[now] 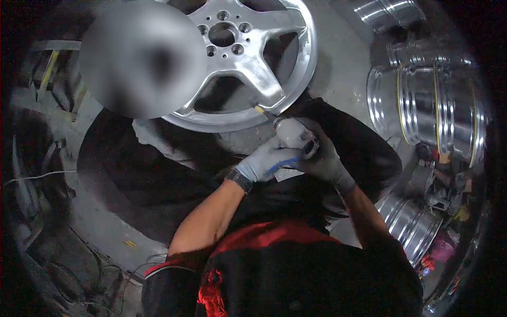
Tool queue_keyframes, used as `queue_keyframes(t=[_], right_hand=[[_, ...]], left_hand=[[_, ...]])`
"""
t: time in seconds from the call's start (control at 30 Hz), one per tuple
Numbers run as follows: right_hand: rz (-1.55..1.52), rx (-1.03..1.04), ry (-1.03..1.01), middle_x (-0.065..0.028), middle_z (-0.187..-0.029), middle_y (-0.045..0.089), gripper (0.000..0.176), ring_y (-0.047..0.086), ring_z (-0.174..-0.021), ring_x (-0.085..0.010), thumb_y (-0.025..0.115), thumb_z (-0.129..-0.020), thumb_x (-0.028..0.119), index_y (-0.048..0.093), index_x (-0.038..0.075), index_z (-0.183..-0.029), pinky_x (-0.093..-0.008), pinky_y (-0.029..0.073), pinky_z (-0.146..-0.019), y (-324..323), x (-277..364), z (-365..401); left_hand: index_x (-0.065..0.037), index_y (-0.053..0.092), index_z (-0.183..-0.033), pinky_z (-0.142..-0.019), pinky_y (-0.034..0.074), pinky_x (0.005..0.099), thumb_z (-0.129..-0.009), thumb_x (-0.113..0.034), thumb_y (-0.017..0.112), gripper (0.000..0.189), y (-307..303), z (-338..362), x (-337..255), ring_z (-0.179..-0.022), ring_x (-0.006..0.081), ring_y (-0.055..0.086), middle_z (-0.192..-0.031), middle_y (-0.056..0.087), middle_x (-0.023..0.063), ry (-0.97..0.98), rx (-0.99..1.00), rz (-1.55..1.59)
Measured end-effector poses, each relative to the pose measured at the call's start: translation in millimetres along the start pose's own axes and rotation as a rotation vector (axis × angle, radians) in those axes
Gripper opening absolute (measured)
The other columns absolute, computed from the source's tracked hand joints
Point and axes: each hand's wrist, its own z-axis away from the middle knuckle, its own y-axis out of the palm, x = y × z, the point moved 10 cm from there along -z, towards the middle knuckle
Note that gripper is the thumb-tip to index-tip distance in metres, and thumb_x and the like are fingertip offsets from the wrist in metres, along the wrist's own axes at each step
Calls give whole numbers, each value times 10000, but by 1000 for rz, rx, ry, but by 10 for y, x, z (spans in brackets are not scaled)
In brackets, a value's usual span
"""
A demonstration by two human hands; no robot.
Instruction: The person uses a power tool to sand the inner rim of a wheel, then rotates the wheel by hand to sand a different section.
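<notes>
A silver five-spoke alloy wheel rim (248, 68) lies in front of me, its front face up and its lower edge toward my legs. Close by that edge, both my hands grip a rotary power tool with a pale, rounded body (291, 132). From it a thin shaft with a yellowish tip (259, 109) points up and left, overlapping the rim's edge in this view. My left hand (270, 158), in a light grey glove, closes round the tool from the left. The gloved right hand (326, 158) wraps it from the right, in shadow.
Polished rim barrels (422, 108) stand in a row on the right, with another barrel (409, 227) nearer me. Clutter (438, 185) sits between them. On the left are a metal frame (50, 79) and a thin cable (45, 174). My dark-clothed legs (121, 174) spread either side.
</notes>
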Motion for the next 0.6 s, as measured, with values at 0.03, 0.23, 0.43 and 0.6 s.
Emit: queue_keyframes(t=[0.03, 0.23, 0.43, 0.6], right_hand=[[-22, -5, 0, -123, -1377, 553, 967, 538, -1271, -227, 914, -687, 181, 391, 49, -1490, -386, 462, -1068, -19, -13, 7], [87, -58, 128, -124, -1376, 542, 926, 543, -1263, -244, 894, -704, 195, 391, 43, -1465, -388, 465, -1061, -153, -148, 113], [119, 36, 169, -138, -1353, 585, 996, 579, -1247, -227, 919, -670, 228, 379, 24, -1482, -374, 491, -1042, -37, -182, 12], [124, 24, 153, -140, -1316, 604, 946, 596, -1215, -231, 900, -667, 199, 406, 34, -1458, -380, 507, -1012, -27, -193, 6]], left_hand=[[5, 465, -1437, -1003, 491, 329, -941, -138, 669, 555, 25, -33, 55, -1200, 195, 588, -1361, 574, 115, -41, 32, 6], [-22, 492, -1431, -1070, 456, 353, -908, -149, 732, 589, 3, -241, 35, -1241, 202, 570, -1336, 608, 101, 108, 10, -132], [4, 446, -1459, -1050, 466, 333, -904, -101, 707, 622, -100, -96, 88, -1247, 185, 542, -1380, 562, 96, 45, -7, -153], [1, 445, -1461, -1063, 460, 346, -914, -135, 706, 621, -118, -97, 87, -1249, 186, 547, -1388, 560, 96, 70, -8, -147]])
